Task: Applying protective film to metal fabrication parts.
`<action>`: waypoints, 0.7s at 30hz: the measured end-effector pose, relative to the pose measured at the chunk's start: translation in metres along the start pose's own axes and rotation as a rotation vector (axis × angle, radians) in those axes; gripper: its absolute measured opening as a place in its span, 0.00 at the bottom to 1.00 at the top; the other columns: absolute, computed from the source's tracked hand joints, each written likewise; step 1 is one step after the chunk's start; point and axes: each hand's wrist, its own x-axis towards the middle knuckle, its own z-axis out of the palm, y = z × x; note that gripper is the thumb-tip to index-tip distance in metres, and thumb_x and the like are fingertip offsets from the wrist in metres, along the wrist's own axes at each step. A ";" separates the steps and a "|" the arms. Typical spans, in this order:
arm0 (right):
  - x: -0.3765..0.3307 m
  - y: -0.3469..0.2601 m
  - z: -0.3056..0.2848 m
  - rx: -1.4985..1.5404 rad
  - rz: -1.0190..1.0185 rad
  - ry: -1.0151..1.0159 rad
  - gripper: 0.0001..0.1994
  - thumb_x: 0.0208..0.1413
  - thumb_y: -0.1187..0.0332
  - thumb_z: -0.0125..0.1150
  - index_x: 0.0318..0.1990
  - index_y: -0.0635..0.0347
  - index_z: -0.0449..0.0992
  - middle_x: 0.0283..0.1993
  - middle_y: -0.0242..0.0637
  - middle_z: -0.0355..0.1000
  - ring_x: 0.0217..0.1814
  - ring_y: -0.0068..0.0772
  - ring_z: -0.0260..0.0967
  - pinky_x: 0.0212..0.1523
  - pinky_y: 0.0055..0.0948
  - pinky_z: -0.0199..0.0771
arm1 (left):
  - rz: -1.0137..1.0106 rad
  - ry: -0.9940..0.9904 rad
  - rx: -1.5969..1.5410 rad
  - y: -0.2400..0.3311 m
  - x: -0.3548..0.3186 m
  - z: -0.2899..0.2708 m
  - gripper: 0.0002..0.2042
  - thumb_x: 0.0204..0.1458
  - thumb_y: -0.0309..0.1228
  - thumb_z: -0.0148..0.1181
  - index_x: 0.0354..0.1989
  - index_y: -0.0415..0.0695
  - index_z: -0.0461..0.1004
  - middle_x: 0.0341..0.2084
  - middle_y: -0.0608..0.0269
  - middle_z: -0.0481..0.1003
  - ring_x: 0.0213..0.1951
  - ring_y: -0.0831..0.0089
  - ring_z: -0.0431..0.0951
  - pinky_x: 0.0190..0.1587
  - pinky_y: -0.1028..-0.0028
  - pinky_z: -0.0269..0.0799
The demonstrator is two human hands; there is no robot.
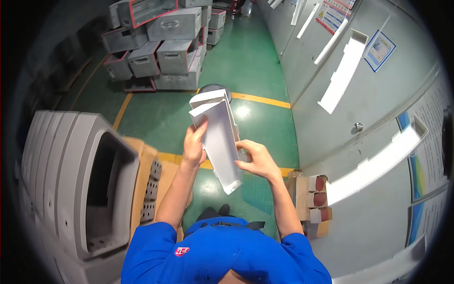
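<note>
I hold two long white plastic channel pieces point(219, 137) stacked together in front of my chest, their open ends pointing away from me. My left hand point(194, 146) grips the left edge of the pieces near the middle. My right hand point(257, 161) grips the right edge lower down, fingers curled onto the inner face. Below the far end of the pieces a round dark stool top point(215, 89) shows on the green floor. My blue sleeves enter from the lower edge.
A row of grey moulded housings point(80, 180) stands at my left beside a cardboard box point(142, 184). Stacked grey metal crates point(161, 42) lie ahead. A grey wall point(359, 142) with white channels mounted on it runs along the right; a small carton point(312, 199) sits at its foot.
</note>
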 end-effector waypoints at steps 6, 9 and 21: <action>0.140 0.101 -0.008 -0.087 -0.007 0.133 0.16 0.57 0.63 0.58 0.23 0.65 0.71 0.23 0.49 0.69 0.27 0.54 0.69 0.30 0.45 0.69 | 0.024 -0.055 0.109 -0.014 0.156 0.010 0.17 0.65 0.34 0.49 0.54 0.34 0.69 0.46 0.56 0.76 0.45 0.70 0.78 0.49 0.70 0.75; 0.196 0.142 -0.024 -0.044 0.076 0.244 0.15 0.57 0.66 0.58 0.21 0.66 0.69 0.21 0.50 0.67 0.23 0.52 0.67 0.27 0.42 0.66 | 0.055 -0.105 0.181 -0.024 0.240 0.011 0.17 0.58 0.31 0.60 0.52 0.32 0.71 0.42 0.58 0.77 0.43 0.76 0.77 0.47 0.76 0.72; 0.404 0.295 -0.166 -0.235 0.199 0.466 0.14 0.53 0.67 0.58 0.20 0.67 0.72 0.18 0.50 0.67 0.20 0.53 0.67 0.24 0.44 0.65 | -0.096 -0.141 0.331 -0.155 0.537 0.052 0.14 0.57 0.33 0.63 0.43 0.32 0.76 0.35 0.61 0.78 0.35 0.79 0.77 0.39 0.77 0.74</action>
